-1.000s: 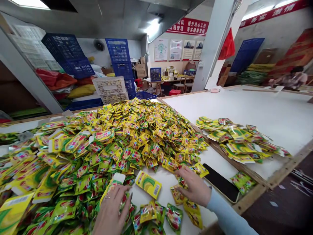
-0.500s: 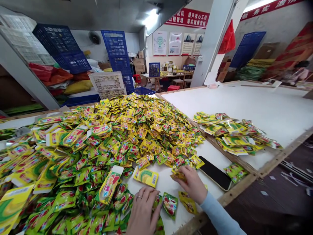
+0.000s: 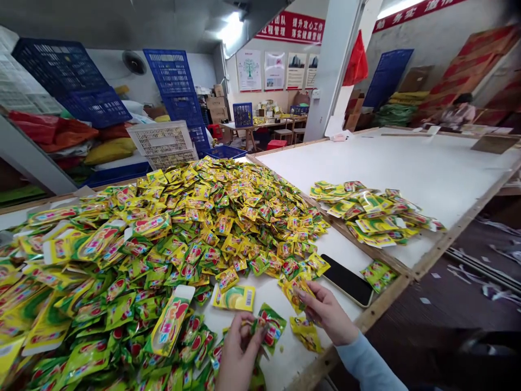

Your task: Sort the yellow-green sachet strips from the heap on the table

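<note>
**Right hand [image 3: 328, 315] grasping a yellow sachet [image 3: 291, 293]**

Far left, background: blue lattice crates [image 3: 61, 70], stacked, tilted; contents not resolvable. Next, white lattice crates [image 3: 163, 141] behind the heap [image 3: 228, 201]; contents likewise unclear. Heap: yellow and green sachets, yellow-green cartons [image 3: 101, 239] lying among them; its left side is cut off by the frame.

At the heap's front, a printed carton [image 3: 169, 323] lies tilted, white end flap uppermost; fill state not visible. Just right, a yellow carton [image 3: 240, 298], barcode up, on the white counter [image 3: 344, 247].

Left hand [image 3: 238, 350]: fingertips drawn together at the left edge of a green sachet [image 3: 273, 326]. Could not determine whether they grip it; contact hidden by the fingers. Sachet glossy, red watermelon print.

Right hand: thumb and fingers pinch the yellow sachet above the counter's near part. Film shiny, creased; right end covered by fingers. Another yellow packet [image 3: 306, 334] lies just below.

Further right: black-screened phone [image 3: 345, 279], then, beyond a wooden rail [image 3: 391, 260], a carton pile [image 3: 374, 217]. Carton contents not visible.
</note>
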A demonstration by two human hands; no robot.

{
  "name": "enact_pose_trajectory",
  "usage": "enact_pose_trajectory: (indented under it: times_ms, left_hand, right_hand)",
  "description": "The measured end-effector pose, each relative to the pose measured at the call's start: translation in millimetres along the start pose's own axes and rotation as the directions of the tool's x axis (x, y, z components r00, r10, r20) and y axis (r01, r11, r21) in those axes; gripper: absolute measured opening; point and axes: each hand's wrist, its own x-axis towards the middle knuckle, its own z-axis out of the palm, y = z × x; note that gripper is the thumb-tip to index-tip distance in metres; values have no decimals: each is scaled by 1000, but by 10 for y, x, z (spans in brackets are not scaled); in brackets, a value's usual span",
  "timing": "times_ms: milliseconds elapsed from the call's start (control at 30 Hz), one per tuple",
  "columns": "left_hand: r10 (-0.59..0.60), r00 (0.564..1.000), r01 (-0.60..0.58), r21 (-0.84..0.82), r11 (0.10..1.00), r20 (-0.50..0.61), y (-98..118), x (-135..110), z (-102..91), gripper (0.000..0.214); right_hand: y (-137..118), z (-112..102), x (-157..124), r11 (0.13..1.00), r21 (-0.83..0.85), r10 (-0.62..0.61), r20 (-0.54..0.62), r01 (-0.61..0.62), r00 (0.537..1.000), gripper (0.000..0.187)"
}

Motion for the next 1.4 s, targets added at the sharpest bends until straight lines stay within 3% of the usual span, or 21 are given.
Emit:
enact_pose_trajectory:
  times_ms: [67, 167, 267, 333, 467, 567, 633, 733, 833, 900, 967, 1033, 1133, 1233, 1400]
  left_hand:
    - [-68, 996, 56, -181, 982, -60, -8, 14, -38, 44]
    - [-60, 990, 29, -221, 975, -131, -21, 21, -88, 51]
    - [-21, 989, -11, -214, 977, -147, -25, -8, -108, 43]
    - [-21, 977, -27, -221, 975, -212, -10, -39, -94, 43]
    - [-40, 968, -50, -345, 937, -249, 43, -78, -40, 38]
    - [-17, 963, -77, -334, 939, -270, 30, -82, -21, 31]
    - [-41, 960, -47, -301, 953, -278, -3, -77, -22, 34]
    - [10, 972, -52, -173, 983, -235, 1, -37, -83, 38]
    - [199, 973, -176, 184, 967, -118, 137, 76, -286, 35]
    - [268, 962, -212, 468, 858, -56, 258, 177, -479, 34]
    - [286, 958, -211, 663, 718, -4, 351, 267, -649, 34]
    - [275, 954, -264, 768, 583, 118, 397, 326, -739, 39]
    - [210, 945, -322, 839, 439, 252, 408, 364, -716, 52]
    - [153, 978, -196, 882, 429, 143, 404, 382, -617, 45]
    - [-53, 998, 63, 882, 468, -43, 344, 393, -544, 46]
  right_hand:
    - [-43, 73, -57, 998, 3, 62, 100, -63, 993, 38]
    - [-87, 278, -132, 993, -82, 107, 251, -89, 962, 36]
    - [-116, 493, -156, 961, -261, -28, 244, 94, 969, 30]
    - [-137, 582, -149, 884, -417, -128, 217, 211, 968, 21]
    - [-118, 631, -146, 752, -575, -218, 245, 322, 945, 10]
    - [10, 652, -151, 796, -516, -313, 97, 316, 945, 50]
    - [131, 685, -142, 898, -367, -255, 15, 242, 967, 66]
    - [282, 714, -101, 998, -41, -44, 100, 48, 994, 40]
    - [298, 644, -30, 995, 75, -65, 40, 62, 997, 35]
    - [228, 549, 26, 993, 62, -96, -54, 99, 994, 37]
    - [136, 451, 71, 994, 100, -33, -102, 44, 994, 38]
    - [74, 374, 91, 977, 208, 69, -91, -48, 993, 39]
    - [93, 307, 71, 911, 372, 188, 4, -176, 982, 42]
    - [197, 291, 57, 901, 363, 221, 89, -238, 971, 40]
    - [313, 426, 256, 968, 94, 209, 200, -231, 957, 41]
